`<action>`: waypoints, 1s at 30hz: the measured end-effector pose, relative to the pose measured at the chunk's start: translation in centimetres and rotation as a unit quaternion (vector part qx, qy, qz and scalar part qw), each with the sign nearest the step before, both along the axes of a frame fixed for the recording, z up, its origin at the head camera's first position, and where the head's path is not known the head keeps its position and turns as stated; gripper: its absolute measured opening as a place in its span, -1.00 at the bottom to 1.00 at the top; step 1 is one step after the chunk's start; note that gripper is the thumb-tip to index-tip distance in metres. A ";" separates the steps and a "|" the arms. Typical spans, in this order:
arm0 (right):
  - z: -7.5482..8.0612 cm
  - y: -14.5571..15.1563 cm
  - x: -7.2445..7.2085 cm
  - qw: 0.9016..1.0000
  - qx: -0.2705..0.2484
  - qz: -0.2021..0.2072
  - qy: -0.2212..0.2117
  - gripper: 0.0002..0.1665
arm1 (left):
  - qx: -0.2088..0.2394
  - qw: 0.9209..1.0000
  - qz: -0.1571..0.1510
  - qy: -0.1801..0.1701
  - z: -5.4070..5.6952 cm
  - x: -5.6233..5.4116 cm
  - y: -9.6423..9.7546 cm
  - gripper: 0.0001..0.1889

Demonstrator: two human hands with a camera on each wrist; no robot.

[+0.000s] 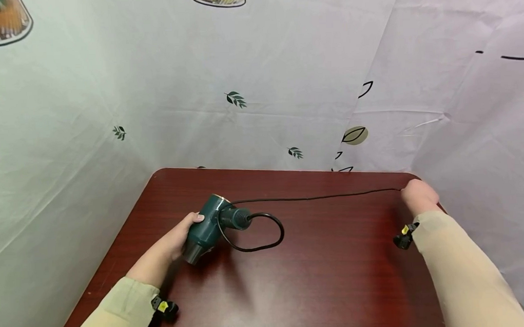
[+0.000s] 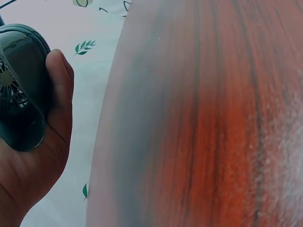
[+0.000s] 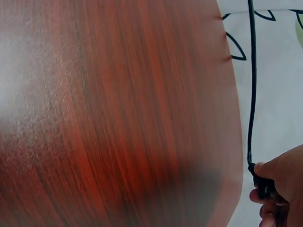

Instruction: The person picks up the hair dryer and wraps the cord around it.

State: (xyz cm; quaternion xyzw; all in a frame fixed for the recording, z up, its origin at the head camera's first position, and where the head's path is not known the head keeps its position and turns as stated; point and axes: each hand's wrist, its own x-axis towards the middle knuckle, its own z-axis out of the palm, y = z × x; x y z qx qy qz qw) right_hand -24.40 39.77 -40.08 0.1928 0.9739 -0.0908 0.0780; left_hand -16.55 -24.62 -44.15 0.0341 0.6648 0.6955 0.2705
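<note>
A dark green hair dryer (image 1: 209, 222) is gripped around its barrel by my left hand (image 1: 177, 237), the thumb lying along its side. Its handle points right, and the nozzle tilts down toward me. In the left wrist view the dryer's open nozzle end (image 2: 23, 90) shows inner fins, with my fingers wrapped behind it. From the handle a black cord (image 1: 316, 197) loops once, then runs stretched across to the right. At the far right corner my right hand (image 1: 420, 196) holds the cord's end; in the right wrist view thumb and fingers pinch a black plug (image 3: 263, 185), its prongs hidden.
A dark red wood-grain table (image 1: 320, 288) lies beneath both hands, with rounded far corners. White curtain-like sheets (image 1: 284, 60) printed with leaves hang behind it and along both sides. Small black cameras are strapped to both cream sleeves (image 1: 127, 306).
</note>
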 end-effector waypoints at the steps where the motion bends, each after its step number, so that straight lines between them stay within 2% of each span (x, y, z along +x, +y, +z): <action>1: 0.0 0.1 0.1 1.000 -0.001 0.001 0.000 -0.47 | 0.002 1.000 -0.001 -0.001 -0.1 0.0 -0.1 -0.31; 6: -0.1 0.7 0.8 1.000 -0.010 0.000 0.002 -0.53 | 0.030 0.999 -0.022 0.002 -0.3 -0.1 -0.5 -0.28; 16: -0.5 2.3 1.8 0.999 -0.016 -0.027 -0.008 -0.52 | 0.022 1.000 0.015 -0.013 -0.2 -0.1 -0.6 -0.37; 23: -0.7 2.9 2.0 0.999 -0.015 -0.038 -0.018 -0.49 | 0.026 0.999 0.016 -0.019 -0.2 -0.1 -0.9 -0.29; 27: -0.8 2.8 2.1 1.000 -0.011 -0.026 -0.006 -0.47 | 0.030 0.999 0.019 -0.022 -0.3 -0.2 -0.9 -0.23; 30: -0.8 2.6 2.1 1.000 -0.005 0.000 0.010 -0.48 | 0.036 0.998 0.034 -0.025 -0.2 -0.3 -0.8 -0.23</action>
